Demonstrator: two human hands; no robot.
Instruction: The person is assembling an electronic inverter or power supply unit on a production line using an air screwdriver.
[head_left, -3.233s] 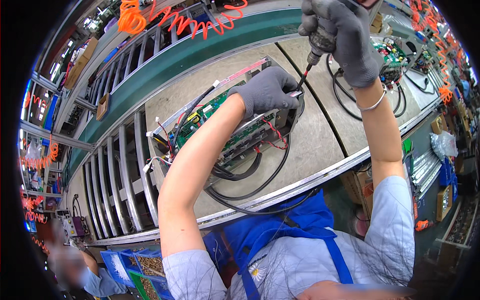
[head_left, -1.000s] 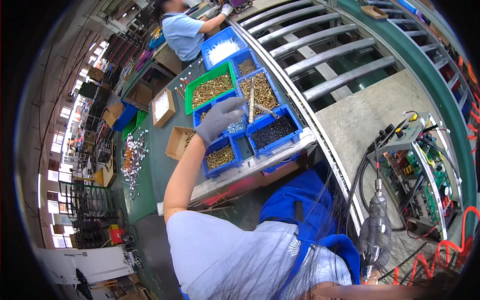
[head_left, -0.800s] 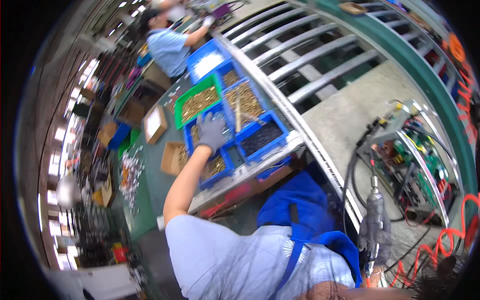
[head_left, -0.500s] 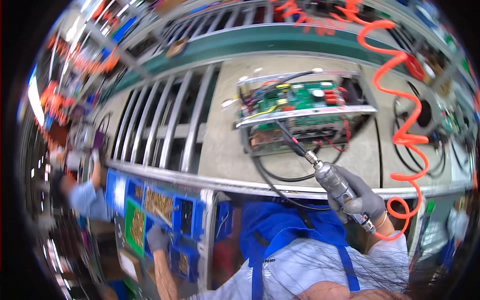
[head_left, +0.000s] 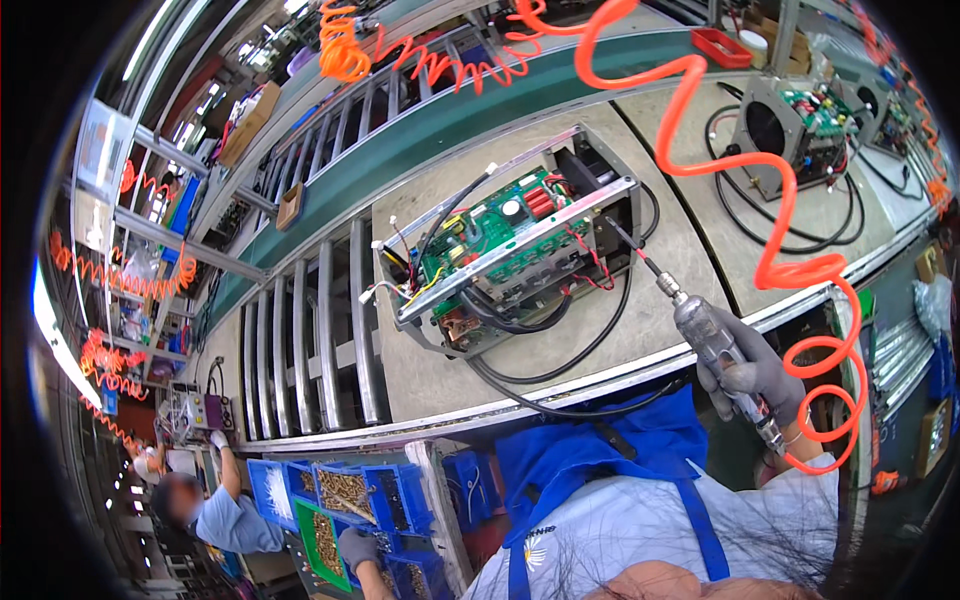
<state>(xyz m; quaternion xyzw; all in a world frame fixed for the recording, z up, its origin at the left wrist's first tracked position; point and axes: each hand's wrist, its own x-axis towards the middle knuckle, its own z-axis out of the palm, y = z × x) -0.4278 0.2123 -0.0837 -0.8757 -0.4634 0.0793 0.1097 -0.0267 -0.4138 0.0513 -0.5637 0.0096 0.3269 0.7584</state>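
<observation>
Pneumatic screwdriver [head_left: 702, 326] at three o'clock was clasped in my right hand [head_left: 752, 365], best steadied near the circuit-board chassis [head_left: 515, 248]; my left hand [head_left: 358, 549], toward seven o'clock, had a spread I couldn't tell.

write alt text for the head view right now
A gray-gloved right hand holds a silver power driver on a coiled orange hose, its bit pointing toward an open metal chassis with a green circuit board. The gloved left hand is at blue and green parts bins; a co-worker is farther left.
</observation>
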